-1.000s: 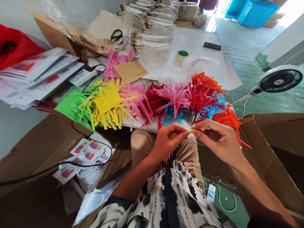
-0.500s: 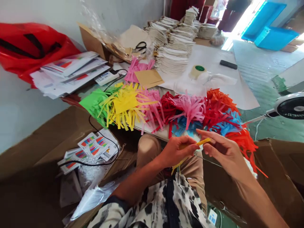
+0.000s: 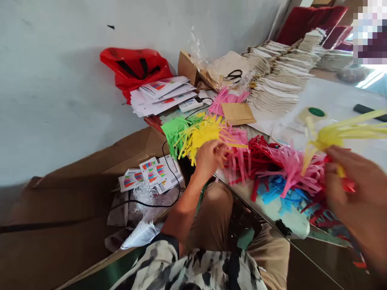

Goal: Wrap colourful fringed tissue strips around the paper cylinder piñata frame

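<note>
Head camera view: a person seated at a crowded work table holds up a tuft of yellow fringed paper (image 3: 328, 135) in the right hand (image 3: 350, 193), at the right edge of the frame. The fingers (image 3: 334, 171) are clenched around its base, and a blurred bit of red shows beside them. The yellow strips splay outward in the air above a pink paper fringe (image 3: 292, 167). The left hand (image 3: 208, 159) sits over the table's near edge, its fingers loosely curled just beside a yellow paper fringe (image 3: 205, 135); whether they touch the paper cannot be told. That fringe lies against a green paper fringe (image 3: 175, 133), while a red paper fringe (image 3: 263, 155) and a blue paper fringe (image 3: 272, 191) spread toward the right. Beyond them are a kraft paper envelope (image 3: 237, 113), a smaller pink fringe (image 3: 228, 98), black-handled scissors (image 3: 234, 75), stacked bundles of cream fabric (image 3: 281, 72) and a roll of masking tape (image 3: 311, 114). A red plastic bag (image 3: 133, 66) and a pile of printed sheets (image 3: 160, 92) rest toward the wall. Printed cards (image 3: 151, 173) and a black cable (image 3: 169, 189) lie on a cardboard box (image 3: 99, 161) at the person's left, beside tan trousers (image 3: 211, 209).
</note>
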Demonstrator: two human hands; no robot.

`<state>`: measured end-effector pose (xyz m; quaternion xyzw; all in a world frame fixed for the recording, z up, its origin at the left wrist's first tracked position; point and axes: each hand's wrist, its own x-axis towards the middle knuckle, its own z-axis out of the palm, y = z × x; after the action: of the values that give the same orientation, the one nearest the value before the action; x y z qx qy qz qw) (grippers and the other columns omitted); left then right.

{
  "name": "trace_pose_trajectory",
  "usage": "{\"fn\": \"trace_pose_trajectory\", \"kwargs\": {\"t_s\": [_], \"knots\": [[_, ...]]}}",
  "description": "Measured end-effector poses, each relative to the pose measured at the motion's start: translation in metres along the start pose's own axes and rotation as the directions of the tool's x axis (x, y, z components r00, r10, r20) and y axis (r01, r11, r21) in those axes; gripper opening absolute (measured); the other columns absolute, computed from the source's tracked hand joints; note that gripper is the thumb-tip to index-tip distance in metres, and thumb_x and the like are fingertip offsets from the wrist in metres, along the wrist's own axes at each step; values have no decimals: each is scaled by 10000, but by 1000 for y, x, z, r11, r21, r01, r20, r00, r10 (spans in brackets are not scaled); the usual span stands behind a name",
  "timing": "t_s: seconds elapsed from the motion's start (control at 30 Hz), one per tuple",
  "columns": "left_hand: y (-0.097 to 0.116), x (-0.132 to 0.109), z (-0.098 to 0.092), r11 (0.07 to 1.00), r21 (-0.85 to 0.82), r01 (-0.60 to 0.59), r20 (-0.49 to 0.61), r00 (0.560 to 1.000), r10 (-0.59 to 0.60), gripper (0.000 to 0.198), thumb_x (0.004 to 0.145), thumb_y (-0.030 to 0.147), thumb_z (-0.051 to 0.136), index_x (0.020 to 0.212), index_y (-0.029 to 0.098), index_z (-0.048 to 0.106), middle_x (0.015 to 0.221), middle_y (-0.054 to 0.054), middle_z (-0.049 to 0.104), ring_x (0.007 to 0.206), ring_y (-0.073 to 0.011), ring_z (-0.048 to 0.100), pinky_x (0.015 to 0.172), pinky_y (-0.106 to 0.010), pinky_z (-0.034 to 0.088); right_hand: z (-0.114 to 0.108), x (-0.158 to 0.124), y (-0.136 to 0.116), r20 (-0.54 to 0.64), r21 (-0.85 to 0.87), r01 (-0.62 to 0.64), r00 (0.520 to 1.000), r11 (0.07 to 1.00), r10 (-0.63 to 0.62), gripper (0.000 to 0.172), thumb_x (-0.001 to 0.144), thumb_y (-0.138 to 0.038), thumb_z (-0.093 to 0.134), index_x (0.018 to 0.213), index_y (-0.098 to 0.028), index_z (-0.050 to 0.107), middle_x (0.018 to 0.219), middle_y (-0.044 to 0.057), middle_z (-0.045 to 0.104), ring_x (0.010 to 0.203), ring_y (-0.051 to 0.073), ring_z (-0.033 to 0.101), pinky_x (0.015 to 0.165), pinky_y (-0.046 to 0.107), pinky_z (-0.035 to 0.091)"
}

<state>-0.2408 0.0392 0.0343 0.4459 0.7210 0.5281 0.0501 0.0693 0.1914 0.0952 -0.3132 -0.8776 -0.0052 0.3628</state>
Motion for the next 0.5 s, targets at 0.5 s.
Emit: {"fn": "trace_pose_trajectory", "kwargs": {"t_s": [0.5], "knots": [[-87, 10, -41, 886, 464, 10, -81, 996, 31, 89, 932, 238, 775, 946, 295, 842, 1104, -32, 800, 1122, -277, 642, 998, -471, 418, 119, 56, -135, 221, 15, 476, 856, 879, -467, 157, 977, -189, 635, 1015, -253, 773, 1034, 64, 769, 935, 256, 618, 832, 415, 404]]}}
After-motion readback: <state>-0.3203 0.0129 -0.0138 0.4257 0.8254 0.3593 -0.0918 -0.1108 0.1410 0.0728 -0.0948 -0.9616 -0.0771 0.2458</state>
